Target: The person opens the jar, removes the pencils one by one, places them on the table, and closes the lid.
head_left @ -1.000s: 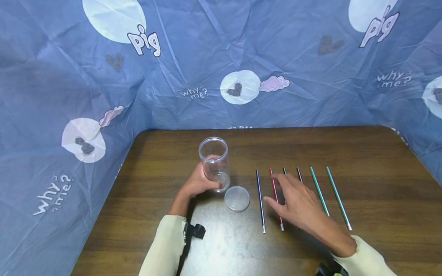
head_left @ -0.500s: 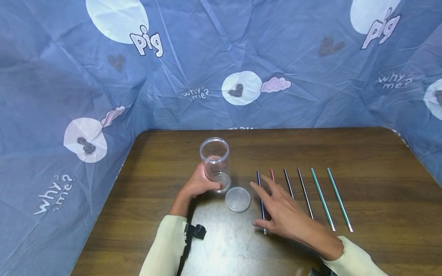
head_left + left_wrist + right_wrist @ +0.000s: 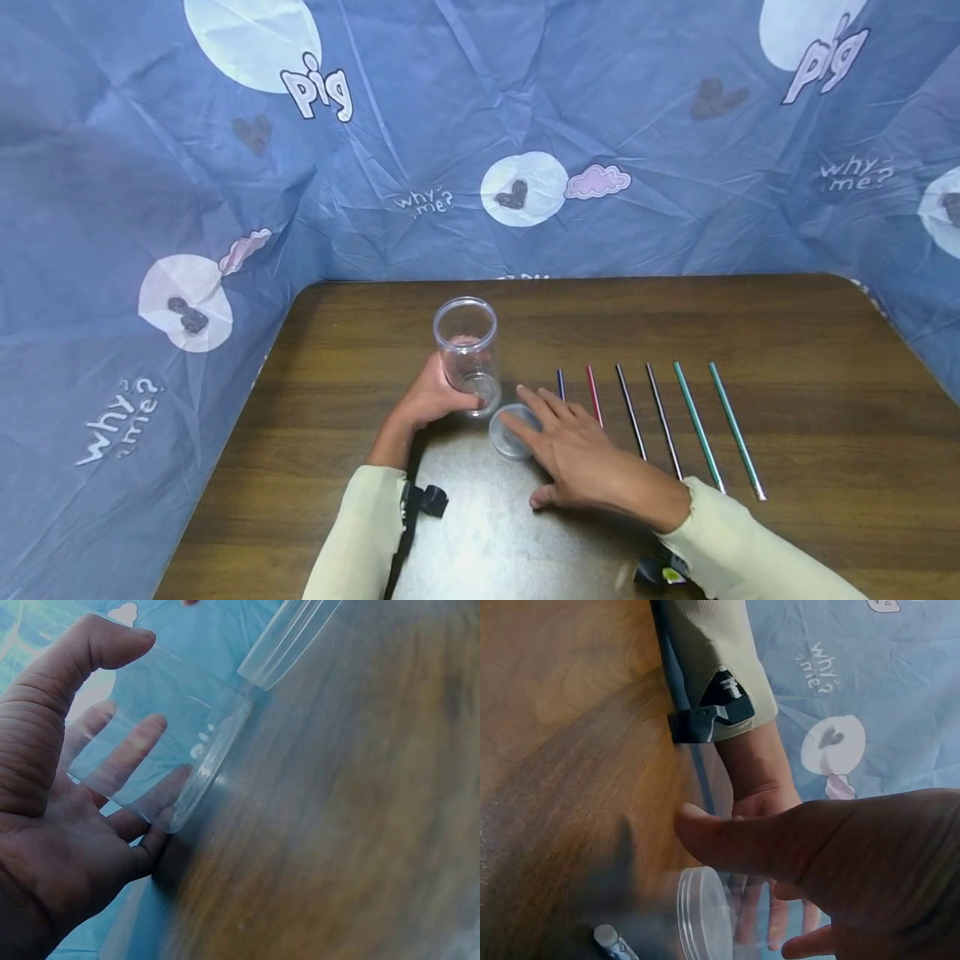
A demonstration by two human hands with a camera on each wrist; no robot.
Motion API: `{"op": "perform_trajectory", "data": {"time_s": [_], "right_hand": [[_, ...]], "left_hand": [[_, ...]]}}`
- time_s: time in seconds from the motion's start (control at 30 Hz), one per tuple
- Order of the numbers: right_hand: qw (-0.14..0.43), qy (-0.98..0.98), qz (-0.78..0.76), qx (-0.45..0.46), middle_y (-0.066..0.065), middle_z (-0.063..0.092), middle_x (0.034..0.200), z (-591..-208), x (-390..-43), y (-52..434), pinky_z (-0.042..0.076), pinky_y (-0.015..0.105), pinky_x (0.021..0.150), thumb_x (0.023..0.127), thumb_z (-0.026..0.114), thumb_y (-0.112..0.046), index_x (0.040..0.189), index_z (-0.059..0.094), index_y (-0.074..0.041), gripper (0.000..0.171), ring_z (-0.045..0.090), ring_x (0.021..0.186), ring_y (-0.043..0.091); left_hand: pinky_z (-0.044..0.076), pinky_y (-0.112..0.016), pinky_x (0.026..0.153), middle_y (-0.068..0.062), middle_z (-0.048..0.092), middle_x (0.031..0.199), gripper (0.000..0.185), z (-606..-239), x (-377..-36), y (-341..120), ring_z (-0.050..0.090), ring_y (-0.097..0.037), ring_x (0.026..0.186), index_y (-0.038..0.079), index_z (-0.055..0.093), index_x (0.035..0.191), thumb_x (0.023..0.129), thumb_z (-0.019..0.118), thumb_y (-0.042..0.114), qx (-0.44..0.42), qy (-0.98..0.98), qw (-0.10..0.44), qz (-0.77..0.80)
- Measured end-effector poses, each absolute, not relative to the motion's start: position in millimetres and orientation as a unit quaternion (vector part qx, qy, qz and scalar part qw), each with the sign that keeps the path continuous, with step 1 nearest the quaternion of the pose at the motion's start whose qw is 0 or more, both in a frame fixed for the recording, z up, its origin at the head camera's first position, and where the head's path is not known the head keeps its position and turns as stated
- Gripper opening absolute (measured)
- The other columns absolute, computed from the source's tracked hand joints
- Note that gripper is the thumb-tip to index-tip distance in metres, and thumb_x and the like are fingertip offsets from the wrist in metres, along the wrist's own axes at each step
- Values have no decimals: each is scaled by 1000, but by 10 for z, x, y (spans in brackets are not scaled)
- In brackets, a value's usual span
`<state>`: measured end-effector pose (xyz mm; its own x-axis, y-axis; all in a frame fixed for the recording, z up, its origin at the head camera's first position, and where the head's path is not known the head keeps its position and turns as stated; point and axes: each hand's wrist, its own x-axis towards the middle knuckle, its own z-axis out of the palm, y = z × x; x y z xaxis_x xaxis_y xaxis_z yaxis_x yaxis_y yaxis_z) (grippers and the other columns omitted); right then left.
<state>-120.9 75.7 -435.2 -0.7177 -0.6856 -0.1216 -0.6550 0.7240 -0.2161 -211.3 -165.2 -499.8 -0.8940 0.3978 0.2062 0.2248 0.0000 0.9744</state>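
Note:
My left hand [image 3: 431, 396] holds a clear plastic jar [image 3: 486, 354], which stands upright and open at the top. In the left wrist view the fingers [image 3: 139, 750] show through the jar's wall, with the thumb raised along its other side. A round clear lid [image 3: 504, 442] lies flat on the table, just right of the jar's base. Over the lid's right side reaches my right hand [image 3: 570, 450], its fingers spread and holding nothing. The right wrist view has the lid [image 3: 709, 915] just beyond my thumb, standing off from the fingers.
Several pencils lie in a row right of the lid: a blue pencil [image 3: 561, 383], a red pencil [image 3: 593, 394], dark ones and two green pencils [image 3: 735, 429]. My right hand and forearm cover part of the row. A blue printed cloth [image 3: 420, 125] hangs behind the wooden table [image 3: 360, 333].
My right hand has moved left from above the pencils to over the lid, fingers still spread. My left hand and the jar have stayed in place.

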Motion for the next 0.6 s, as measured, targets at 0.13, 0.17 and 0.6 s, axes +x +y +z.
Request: {"op": "perform_trajectory", "data": {"time_s": [0.13, 0.17, 0.6], "right_hand": [[103, 920, -81, -370, 24, 26, 158, -4395, -1239, 688, 33, 63, 108, 81, 79, -44, 155, 34, -15, 91, 32, 140, 47], [106, 920, -82, -369, 24, 27, 158, -4407, -1242, 682, 34, 63, 107, 83, 77, -42, 154, 35, -15, 88, 33, 139, 47], [22, 918, -59, -391, 21, 49, 136, -4566, -1261, 635, 48, 56, 95, 82, 77, -43, 131, 53, -11, 63, 58, 112, 41]], "left_hand": [[48, -50, 100, -33, 58, 124, 78, -4993, -2099, -1666, 56, -50, 114, -6, 44, 133, 61, 72, -20, 219, 705, 64, 672], [48, -51, 99, -33, 59, 124, 78, -4987, -2095, -1662, 56, -50, 113, -7, 44, 133, 61, 72, -20, 219, 705, 64, 671], [47, -50, 101, -34, 58, 123, 79, -4992, -2110, -1656, 55, -49, 116, -4, 45, 131, 59, 71, -21, 217, 706, 66, 670]]}}
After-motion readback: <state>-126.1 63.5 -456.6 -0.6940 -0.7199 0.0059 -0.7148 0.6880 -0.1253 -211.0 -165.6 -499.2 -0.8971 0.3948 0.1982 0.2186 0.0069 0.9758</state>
